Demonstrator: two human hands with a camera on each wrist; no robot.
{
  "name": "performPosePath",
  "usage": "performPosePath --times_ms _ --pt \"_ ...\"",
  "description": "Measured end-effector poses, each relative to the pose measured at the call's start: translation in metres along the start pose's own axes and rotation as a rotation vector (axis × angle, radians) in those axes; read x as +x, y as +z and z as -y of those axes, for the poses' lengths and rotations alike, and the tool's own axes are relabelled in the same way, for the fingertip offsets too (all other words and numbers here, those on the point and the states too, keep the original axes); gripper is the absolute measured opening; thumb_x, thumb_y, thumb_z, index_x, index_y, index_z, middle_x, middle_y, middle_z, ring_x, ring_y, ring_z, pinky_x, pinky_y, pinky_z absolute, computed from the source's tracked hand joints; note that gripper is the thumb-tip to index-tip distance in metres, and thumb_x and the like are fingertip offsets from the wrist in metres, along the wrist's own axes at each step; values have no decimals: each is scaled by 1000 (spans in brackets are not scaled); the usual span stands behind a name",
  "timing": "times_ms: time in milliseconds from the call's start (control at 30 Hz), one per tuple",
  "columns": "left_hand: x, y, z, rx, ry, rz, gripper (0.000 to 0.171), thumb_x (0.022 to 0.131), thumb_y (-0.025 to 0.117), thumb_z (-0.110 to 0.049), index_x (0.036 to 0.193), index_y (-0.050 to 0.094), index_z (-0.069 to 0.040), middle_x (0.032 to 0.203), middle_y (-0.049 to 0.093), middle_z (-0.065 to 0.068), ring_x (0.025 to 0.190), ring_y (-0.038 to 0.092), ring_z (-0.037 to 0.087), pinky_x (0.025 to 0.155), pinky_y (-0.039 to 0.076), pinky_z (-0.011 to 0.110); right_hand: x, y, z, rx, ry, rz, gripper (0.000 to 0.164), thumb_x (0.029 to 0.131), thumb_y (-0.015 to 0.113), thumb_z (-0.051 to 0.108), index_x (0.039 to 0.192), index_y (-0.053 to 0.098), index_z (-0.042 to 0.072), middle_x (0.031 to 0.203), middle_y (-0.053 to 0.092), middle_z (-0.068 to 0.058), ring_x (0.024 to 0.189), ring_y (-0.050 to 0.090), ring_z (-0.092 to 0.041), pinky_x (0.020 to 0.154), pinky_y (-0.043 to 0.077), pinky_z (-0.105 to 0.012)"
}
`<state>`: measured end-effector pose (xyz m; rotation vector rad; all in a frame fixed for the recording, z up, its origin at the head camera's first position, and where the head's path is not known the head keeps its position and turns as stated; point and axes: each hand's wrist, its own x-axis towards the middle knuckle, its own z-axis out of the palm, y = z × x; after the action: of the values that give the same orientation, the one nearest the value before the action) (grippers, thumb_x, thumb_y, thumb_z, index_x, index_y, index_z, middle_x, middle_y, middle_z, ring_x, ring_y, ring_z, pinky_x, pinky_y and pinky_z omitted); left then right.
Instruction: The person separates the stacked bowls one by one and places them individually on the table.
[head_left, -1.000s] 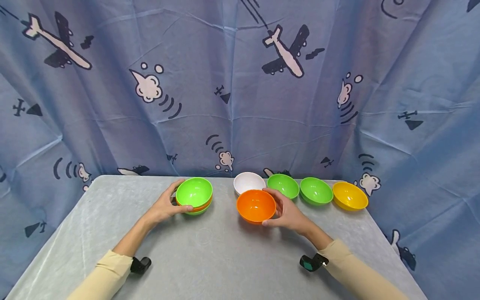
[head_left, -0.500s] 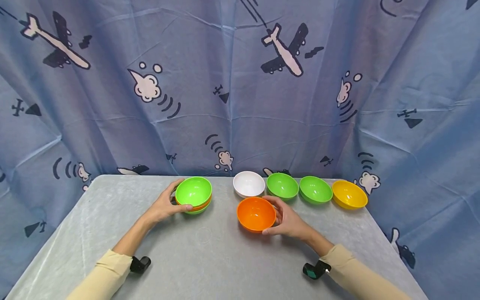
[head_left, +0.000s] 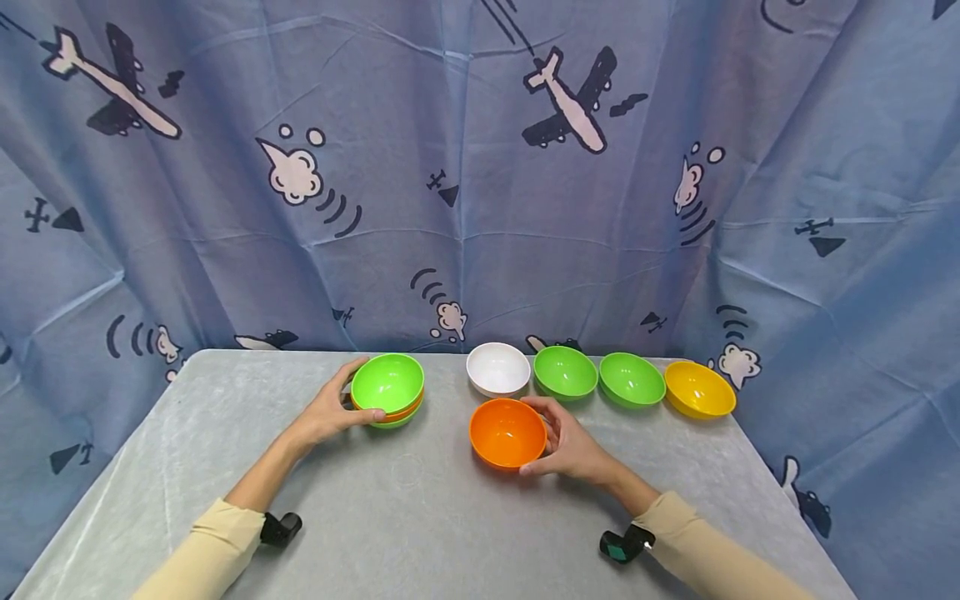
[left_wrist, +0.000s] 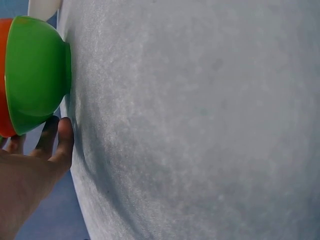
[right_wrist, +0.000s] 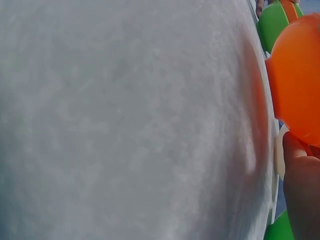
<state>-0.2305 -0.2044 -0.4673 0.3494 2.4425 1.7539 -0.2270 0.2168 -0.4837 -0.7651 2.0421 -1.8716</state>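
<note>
We can read no text, label, brand or number on the bowls [head_left: 507, 433], the bench [head_left: 420, 533] or the wrist cameras [head_left: 281, 530]; the curtain [head_left: 390, 108] beyond the bench's far edge bears only wordless printed drawings, planes [head_left: 573, 112] among them.

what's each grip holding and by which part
Right grip: the orange bowl, by its right side. Left grip: the stacked bowls, by their left side.

A pale grey surface [head_left: 420, 533], rounded at its far left corner, carries a white bowl [head_left: 498, 369], a green bowl [head_left: 566, 372], a second green bowl [head_left: 632, 380] and a yellow bowl [head_left: 700, 390], lined up near its far edge. A bowl stack [head_left: 387, 385] rests to their left, its lowest bowl [left_wrist: 36, 75] green; an orange bowl [head_left: 507, 433] is nearer the front, on or just above the surface.
</note>
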Motion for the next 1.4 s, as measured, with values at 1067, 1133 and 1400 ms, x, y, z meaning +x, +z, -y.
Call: performPosePath --times_ms 1067,1133,1400 --pt "0 2 1 -2 -6 -11 100 85 85 -19 161 20 -8 160 26 20 130 45 48 102 42 56 7 -3 -8 -24 57 -10 101 63 95 -5 146 37 -3 146 43 -21 133 44 -34 105 42 -31" --pt "0 2 1 0 -5 -11 100 86 85 -19 162 20 -8 160 25 20 130 45 48 102 42 57 7 -4 -10 -21 60 -5 101 64 95 -5 147 37 -3 147 43 -21 134 44 -34 105 42 -31" --pt "0 3 2 -3 -1 -7 100 86 84 -19 162 20 -9 160 25 20 128 46 48 101 43 56 7 -8 -9 6 73 28 104 64 95 -5 149 35 -1 149 40 -21 134 43 -34 104 43 -33"
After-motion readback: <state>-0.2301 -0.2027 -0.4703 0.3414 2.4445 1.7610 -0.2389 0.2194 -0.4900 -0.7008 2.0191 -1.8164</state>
